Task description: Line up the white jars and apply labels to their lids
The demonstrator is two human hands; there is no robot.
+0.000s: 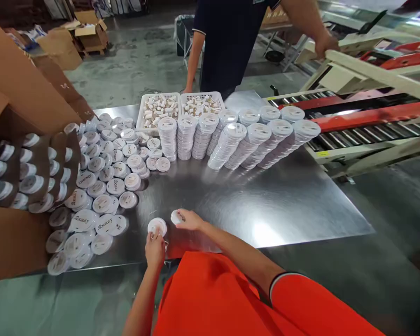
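Note:
My left hand [155,248] is closed on a round white case [157,226] at the near edge of the steel table [273,200]. Just to its right, my right hand [189,220] is closed on a second small white round piece [176,217], a lid or case half. Both hands rest low over the table, close together. A loose heap of white round cases printed "Beauty" [101,179] lies to the left of my hands. Leaning rows of stacked cases [252,140] stand across the far middle of the table.
An open cardboard box [17,140] on its side at the left spills cases. Two white baskets of small parts [178,106] sit at the far edge. Another person in dark clothes [231,42] stands beyond the table, one hand on a roller conveyor frame [357,70] at right.

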